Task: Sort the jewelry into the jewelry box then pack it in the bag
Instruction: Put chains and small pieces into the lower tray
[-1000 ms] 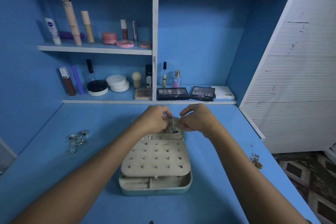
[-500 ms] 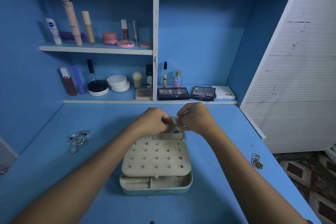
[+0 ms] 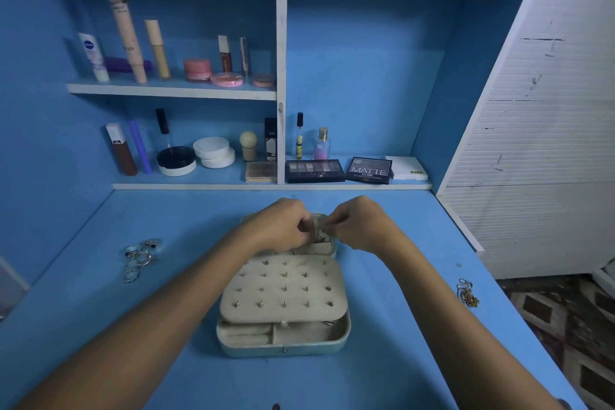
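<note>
An open pale green jewelry box (image 3: 283,348) lies in the middle of the blue desk, its cream flap (image 3: 283,289) studded with several earrings. Both my hands meet over the box's far half. My left hand (image 3: 283,226) and my right hand (image 3: 359,226) have curled fingers that pinch a small thin piece of jewelry (image 3: 320,226) between them; the piece is too small to identify. A cluster of rings (image 3: 139,258) lies on the desk to the left. A gold chain (image 3: 467,293) sits near the desk's right edge. No bag is in view.
Shelves at the back hold cosmetics: tubes, jars, a perfume bottle (image 3: 322,145) and eyeshadow palettes (image 3: 368,170). A white slatted cabinet (image 3: 539,143) stands to the right. The desk's right edge drops to a patterned floor (image 3: 565,326).
My hands have drawn slightly closer together and shifted a little away from me over the box's far half. Rings, chain and box have not moved.
</note>
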### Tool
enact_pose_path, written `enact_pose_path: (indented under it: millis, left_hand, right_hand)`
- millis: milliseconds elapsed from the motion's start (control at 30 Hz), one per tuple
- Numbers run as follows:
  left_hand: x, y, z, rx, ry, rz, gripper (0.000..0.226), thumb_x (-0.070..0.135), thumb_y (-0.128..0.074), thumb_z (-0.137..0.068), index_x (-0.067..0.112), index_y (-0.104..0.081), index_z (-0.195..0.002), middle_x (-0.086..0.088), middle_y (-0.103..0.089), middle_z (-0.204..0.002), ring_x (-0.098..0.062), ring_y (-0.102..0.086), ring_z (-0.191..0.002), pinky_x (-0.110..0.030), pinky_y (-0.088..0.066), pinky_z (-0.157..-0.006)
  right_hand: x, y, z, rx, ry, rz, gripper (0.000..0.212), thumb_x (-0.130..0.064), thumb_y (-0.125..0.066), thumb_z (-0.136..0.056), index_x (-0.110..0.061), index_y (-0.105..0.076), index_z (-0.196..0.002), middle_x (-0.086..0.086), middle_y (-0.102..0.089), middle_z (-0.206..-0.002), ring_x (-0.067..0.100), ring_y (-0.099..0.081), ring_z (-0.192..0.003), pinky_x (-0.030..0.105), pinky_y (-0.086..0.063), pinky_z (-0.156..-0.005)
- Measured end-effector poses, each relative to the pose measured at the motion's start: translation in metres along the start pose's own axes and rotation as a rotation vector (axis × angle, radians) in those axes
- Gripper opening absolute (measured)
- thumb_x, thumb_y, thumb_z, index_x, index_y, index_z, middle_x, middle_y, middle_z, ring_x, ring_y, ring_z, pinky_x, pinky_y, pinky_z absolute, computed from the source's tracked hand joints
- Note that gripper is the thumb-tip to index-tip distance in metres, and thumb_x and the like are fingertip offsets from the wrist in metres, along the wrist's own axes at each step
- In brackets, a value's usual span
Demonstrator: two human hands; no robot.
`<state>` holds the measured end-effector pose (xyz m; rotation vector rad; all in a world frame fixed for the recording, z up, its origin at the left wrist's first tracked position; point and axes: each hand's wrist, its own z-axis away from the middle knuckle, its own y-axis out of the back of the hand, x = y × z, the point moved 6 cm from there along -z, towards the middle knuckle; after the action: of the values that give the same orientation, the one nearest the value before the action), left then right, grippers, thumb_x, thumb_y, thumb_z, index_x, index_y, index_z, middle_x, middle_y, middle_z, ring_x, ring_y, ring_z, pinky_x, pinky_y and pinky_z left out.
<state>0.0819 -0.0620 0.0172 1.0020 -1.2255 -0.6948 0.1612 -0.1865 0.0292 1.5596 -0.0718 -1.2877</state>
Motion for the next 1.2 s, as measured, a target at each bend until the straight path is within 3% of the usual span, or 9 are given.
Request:
enact_pose_path:
  millis: [167, 333, 467, 567, 633, 800, 1033, 1200]
  left_hand:
    - [-0.009, 0.002, -0.002, 0.016, 0.012, -0.014, 0.005, 0.026, -0.07, -0.085, 0.026, -0.075, -0.086, 0.012, -0.057, -0.091, -0.011, -0.058, -0.088, -0.04, -0.055, -0.082]
    - [-0.008, 0.006, -0.001, 0.034, 0.003, 0.071, 0.009, 0.019, -0.074, -0.083, 0.027, -0.074, -0.085, 0.011, -0.065, -0.093, -0.004, -0.059, -0.081, -0.019, -0.047, -0.071]
    - [-0.007, 0.006, -0.004, 0.047, 0.016, 0.084, 0.017, 0.01, -0.065, -0.086, 0.024, -0.075, -0.09, 0.009, -0.07, -0.093, 0.004, -0.057, -0.07, -0.008, -0.041, -0.06]
    - [-0.006, 0.004, -0.007, 0.034, 0.03, 0.091, 0.024, 0.006, -0.063, -0.086, 0.026, -0.074, -0.094, 0.006, -0.069, -0.095, -0.009, -0.063, -0.083, -0.026, -0.054, -0.076]
    - [-0.006, 0.002, -0.009, 0.026, 0.026, 0.068, 0.03, 0.005, -0.063, -0.087, 0.027, -0.074, -0.103, 0.005, -0.067, -0.095, -0.014, -0.063, -0.088, -0.032, -0.054, -0.083]
    - [-0.002, -0.001, -0.012, -0.051, 0.024, 0.037, 0.037, 0.013, -0.062, -0.089, 0.034, -0.071, -0.117, 0.007, -0.063, -0.101, -0.016, -0.06, -0.095, -0.033, -0.053, -0.088]
    - [0.012, 0.003, -0.008, -0.19, 0.005, -0.033, 0.027, 0.023, -0.066, -0.088, 0.033, -0.072, -0.112, 0.005, -0.065, -0.1, -0.016, -0.061, -0.094, -0.028, -0.049, -0.08]
    - [0.007, 0.0, -0.007, -0.213, 0.058, 0.025, 0.022, 0.02, -0.066, -0.088, 0.033, -0.072, -0.104, 0.008, -0.071, -0.105, -0.014, -0.064, -0.098, -0.034, -0.053, -0.089]
  right_hand:
    - [-0.003, -0.008, 0.002, -0.072, 0.033, 0.14, 0.019, -0.013, -0.065, -0.084, -0.024, -0.078, -0.076, -0.003, -0.071, -0.082, 0.012, -0.058, -0.064, 0.014, -0.041, -0.045]
    - [-0.008, -0.013, 0.002, -0.114, 0.053, 0.245, 0.019, -0.015, -0.065, -0.083, -0.025, -0.08, -0.089, -0.001, -0.073, -0.094, 0.019, -0.07, -0.085, 0.023, -0.056, -0.06]
    - [-0.011, -0.015, 0.003, -0.12, 0.081, 0.32, 0.026, -0.012, -0.059, -0.084, -0.026, -0.08, -0.091, -0.001, -0.072, -0.096, 0.019, -0.068, -0.087, 0.027, -0.057, -0.069]
    - [-0.013, -0.015, 0.003, -0.146, 0.096, 0.356, 0.029, -0.008, -0.055, -0.083, -0.025, -0.079, -0.087, 0.0, -0.072, -0.096, 0.019, -0.067, -0.086, 0.024, -0.054, -0.061]
    - [-0.012, -0.016, 0.004, -0.161, 0.093, 0.369, 0.025, -0.011, -0.055, -0.085, -0.022, -0.077, -0.09, 0.003, -0.071, -0.097, 0.021, -0.067, -0.086, 0.026, -0.053, -0.06]
    - [-0.009, -0.019, 0.005, -0.163, 0.118, 0.376, 0.021, -0.014, -0.053, -0.088, -0.016, -0.073, -0.094, 0.007, -0.068, -0.102, 0.025, -0.065, -0.089, 0.031, -0.055, -0.067]
    - [-0.002, -0.019, 0.008, -0.093, 0.136, 0.234, 0.015, -0.013, -0.055, -0.088, -0.018, -0.068, -0.083, 0.002, -0.066, -0.1, 0.022, -0.063, -0.092, 0.029, -0.054, -0.072]
    - [0.0, -0.019, 0.009, -0.068, 0.167, 0.198, 0.027, -0.013, -0.055, -0.089, -0.031, -0.057, -0.068, -0.003, -0.062, -0.093, 0.016, -0.058, -0.083, 0.017, -0.045, -0.058]
